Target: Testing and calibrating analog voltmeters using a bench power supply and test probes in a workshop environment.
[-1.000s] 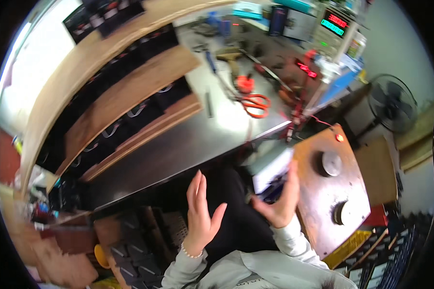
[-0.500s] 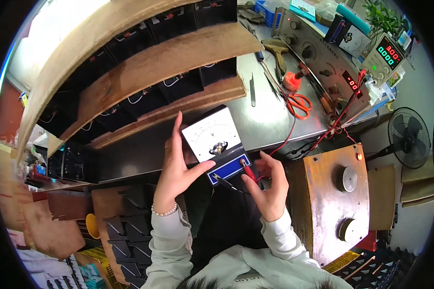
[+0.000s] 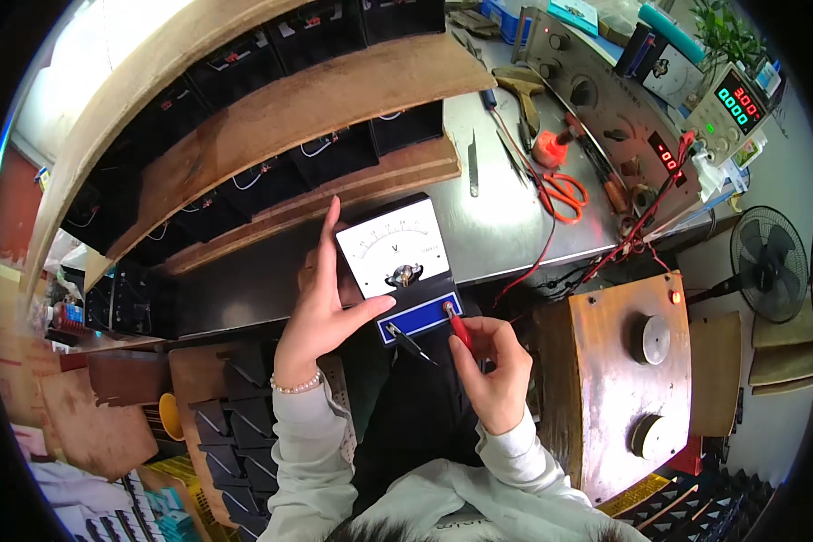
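A black analog voltmeter (image 3: 388, 230) with a white dial and a blue terminal strip (image 3: 417, 315) is in the middle, tilted, above my lap at the bench's front edge. My left hand (image 3: 312, 321) grips its left side, thumb across the lower part. My right hand (image 3: 495, 370) pinches a red clip (image 3: 458, 328) at the right-hand terminal. A black clip (image 3: 406, 343) is on the left-hand terminal.
A wooden rack (image 3: 298, 81) of black meters spans the back left. Scissors (image 3: 565, 199), tweezers (image 3: 473, 167), other tools and a powered instrument (image 3: 733, 108) lie or stand on the steel bench (image 3: 501, 244). A metal box (image 3: 610, 388) with knobs and a fan (image 3: 768, 262) are at the right.
The meter was blurred in my right hand a second ago, with my left hand apart. Now my left hand grips it and my right hand has moved down and closed on the red clip.
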The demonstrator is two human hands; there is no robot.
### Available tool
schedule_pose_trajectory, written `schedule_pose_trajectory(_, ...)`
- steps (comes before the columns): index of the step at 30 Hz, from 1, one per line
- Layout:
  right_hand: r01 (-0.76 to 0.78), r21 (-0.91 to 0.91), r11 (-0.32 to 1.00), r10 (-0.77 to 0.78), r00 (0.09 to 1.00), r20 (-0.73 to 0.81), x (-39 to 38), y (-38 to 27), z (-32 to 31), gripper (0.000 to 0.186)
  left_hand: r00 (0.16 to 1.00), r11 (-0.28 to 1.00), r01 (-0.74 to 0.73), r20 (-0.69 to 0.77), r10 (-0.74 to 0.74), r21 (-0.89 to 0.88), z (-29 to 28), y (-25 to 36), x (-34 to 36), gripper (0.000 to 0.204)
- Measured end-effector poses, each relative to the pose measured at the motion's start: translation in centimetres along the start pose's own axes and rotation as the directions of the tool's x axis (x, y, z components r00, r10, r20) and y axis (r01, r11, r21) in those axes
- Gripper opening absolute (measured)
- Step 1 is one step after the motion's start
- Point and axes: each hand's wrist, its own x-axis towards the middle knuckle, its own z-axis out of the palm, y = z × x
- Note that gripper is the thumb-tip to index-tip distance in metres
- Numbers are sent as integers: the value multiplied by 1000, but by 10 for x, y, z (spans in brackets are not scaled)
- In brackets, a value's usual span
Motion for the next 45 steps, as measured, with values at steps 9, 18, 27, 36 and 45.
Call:
schedule_pose_trajectory(9, 94, -53, 994, -99, 991, -93, 26, 13, -22, 22, 997, 983, -74, 16, 78, -169, 13, 2, 9, 112)
schedule_pose_trajectory(18, 297, -51, 954, -299, 911, -286, 210, 34, -97, 49, 947, 941, -309, -47, 318, 135, 25, -8, 33, 111)
schedule_pose_trajectory(27, 119, -160, 980, -122, 992, -8, 267, 39, -103, 26, 950, 942, -309, -8, 312, 132, 20, 0, 33, 69)
schedule_pose_trajectory(36, 289, -493, 821, -406, 902, -147, 263, 43, -77, 34, 971, 965, -238, 12, 238, 111, 21, 3, 34, 70)
schedule_pose_trajectory(45, 380, -805, 455, -671, 741, -30, 270, 50, -88, 27, 961, 950, -277, 57, 272, 146, 19, -1, 32, 72)
